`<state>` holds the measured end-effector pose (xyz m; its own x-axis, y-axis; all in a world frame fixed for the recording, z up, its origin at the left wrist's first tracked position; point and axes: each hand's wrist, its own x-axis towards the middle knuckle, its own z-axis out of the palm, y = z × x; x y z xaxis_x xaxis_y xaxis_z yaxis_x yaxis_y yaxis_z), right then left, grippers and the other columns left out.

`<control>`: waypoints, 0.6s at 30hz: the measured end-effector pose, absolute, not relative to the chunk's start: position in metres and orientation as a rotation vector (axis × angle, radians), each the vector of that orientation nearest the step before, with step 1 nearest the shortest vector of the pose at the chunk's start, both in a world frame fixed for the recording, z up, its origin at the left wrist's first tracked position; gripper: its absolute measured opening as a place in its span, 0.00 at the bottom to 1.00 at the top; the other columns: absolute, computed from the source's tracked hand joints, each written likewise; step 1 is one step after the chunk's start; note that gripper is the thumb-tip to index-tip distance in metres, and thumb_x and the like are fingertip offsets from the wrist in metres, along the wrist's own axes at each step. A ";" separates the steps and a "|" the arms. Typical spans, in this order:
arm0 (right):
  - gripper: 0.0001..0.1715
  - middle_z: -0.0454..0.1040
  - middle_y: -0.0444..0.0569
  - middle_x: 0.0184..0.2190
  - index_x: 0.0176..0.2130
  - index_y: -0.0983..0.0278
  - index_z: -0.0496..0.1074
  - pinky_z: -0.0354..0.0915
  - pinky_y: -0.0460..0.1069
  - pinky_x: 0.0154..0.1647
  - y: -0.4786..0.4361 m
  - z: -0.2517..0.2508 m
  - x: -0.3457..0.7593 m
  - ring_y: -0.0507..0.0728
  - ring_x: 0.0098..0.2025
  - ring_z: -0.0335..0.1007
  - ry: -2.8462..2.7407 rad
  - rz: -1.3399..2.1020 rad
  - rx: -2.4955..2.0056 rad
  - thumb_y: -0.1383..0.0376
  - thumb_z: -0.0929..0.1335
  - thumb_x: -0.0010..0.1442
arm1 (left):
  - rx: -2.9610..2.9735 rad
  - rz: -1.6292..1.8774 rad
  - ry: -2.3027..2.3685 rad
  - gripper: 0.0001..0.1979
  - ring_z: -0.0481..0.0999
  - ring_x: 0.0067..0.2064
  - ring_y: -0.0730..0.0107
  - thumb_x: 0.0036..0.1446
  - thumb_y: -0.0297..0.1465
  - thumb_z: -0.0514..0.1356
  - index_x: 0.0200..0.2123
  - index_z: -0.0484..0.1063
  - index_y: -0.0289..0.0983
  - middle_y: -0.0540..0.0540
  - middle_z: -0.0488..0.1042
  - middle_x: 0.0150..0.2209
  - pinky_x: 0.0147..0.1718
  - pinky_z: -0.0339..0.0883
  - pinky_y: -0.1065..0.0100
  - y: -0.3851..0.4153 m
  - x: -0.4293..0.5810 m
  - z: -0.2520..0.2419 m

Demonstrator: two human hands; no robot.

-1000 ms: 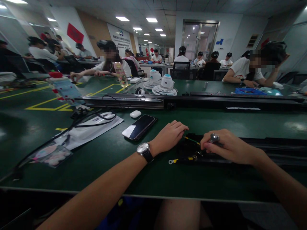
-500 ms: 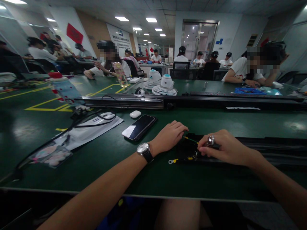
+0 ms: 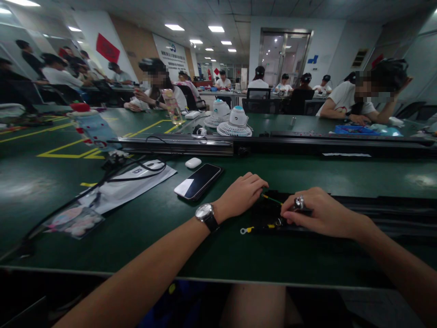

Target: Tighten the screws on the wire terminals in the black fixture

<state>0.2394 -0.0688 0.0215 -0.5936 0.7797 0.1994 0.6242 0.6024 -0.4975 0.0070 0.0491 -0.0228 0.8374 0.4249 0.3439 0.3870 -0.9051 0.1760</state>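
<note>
My left hand (image 3: 241,195), a watch on its wrist, rests with curled fingers on the left end of a black block (image 3: 264,214) lying on the green table (image 3: 205,246). A thin green-yellow wire (image 3: 272,199) runs from its fingertips toward my right hand (image 3: 317,213). My right hand, with a ring on one finger, pinches down on the block near a small metal part; what sits under its fingertips is hidden. A yellow wire with a ring terminal (image 3: 246,230) sticks out of the block's near left corner.
A black phone (image 3: 199,181), a white earbud case (image 3: 193,162) and white papers with cables (image 3: 131,182) lie to the left. A black rail (image 3: 273,145) crosses the table; two small white fans (image 3: 235,123) stand behind it. Several people sit at tables beyond.
My right hand has slid slightly left and lower over the block, fingers now pressed nearer the metal part. The left hand has stayed put.
</note>
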 end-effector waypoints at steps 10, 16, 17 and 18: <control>0.12 0.78 0.44 0.42 0.47 0.57 0.76 0.65 0.48 0.44 -0.071 0.032 0.256 0.55 0.43 0.74 -2.459 0.689 -1.163 0.61 0.63 0.72 | 2.938 0.567 0.679 0.14 0.69 0.52 0.63 0.70 0.27 0.49 0.53 0.70 0.40 0.44 0.73 0.51 0.54 0.65 0.60 0.042 0.002 -0.025; 0.20 0.75 0.44 0.30 0.41 0.60 0.75 0.63 0.48 0.33 -0.068 0.026 0.270 0.54 0.31 0.72 -2.319 0.647 -1.271 0.54 0.61 0.74 | 2.934 0.564 0.685 0.13 0.69 0.52 0.63 0.70 0.27 0.51 0.54 0.69 0.39 0.44 0.73 0.51 0.52 0.66 0.61 0.040 0.001 -0.024; 0.20 0.75 0.44 0.29 0.39 0.60 0.75 0.62 0.48 0.33 -0.068 0.025 0.269 0.54 0.30 0.71 -2.328 0.641 -1.281 0.53 0.60 0.74 | 2.934 0.562 0.686 0.13 0.69 0.52 0.63 0.70 0.27 0.51 0.54 0.69 0.39 0.44 0.73 0.51 0.52 0.66 0.61 0.040 0.000 -0.024; 0.21 0.74 0.44 0.28 0.39 0.60 0.75 0.62 0.48 0.33 -0.068 0.024 0.268 0.54 0.30 0.70 -2.350 0.641 -1.289 0.53 0.60 0.74 | 2.934 0.560 0.687 0.13 0.69 0.52 0.63 0.70 0.27 0.50 0.54 0.69 0.39 0.44 0.72 0.51 0.52 0.66 0.61 0.040 0.000 -0.024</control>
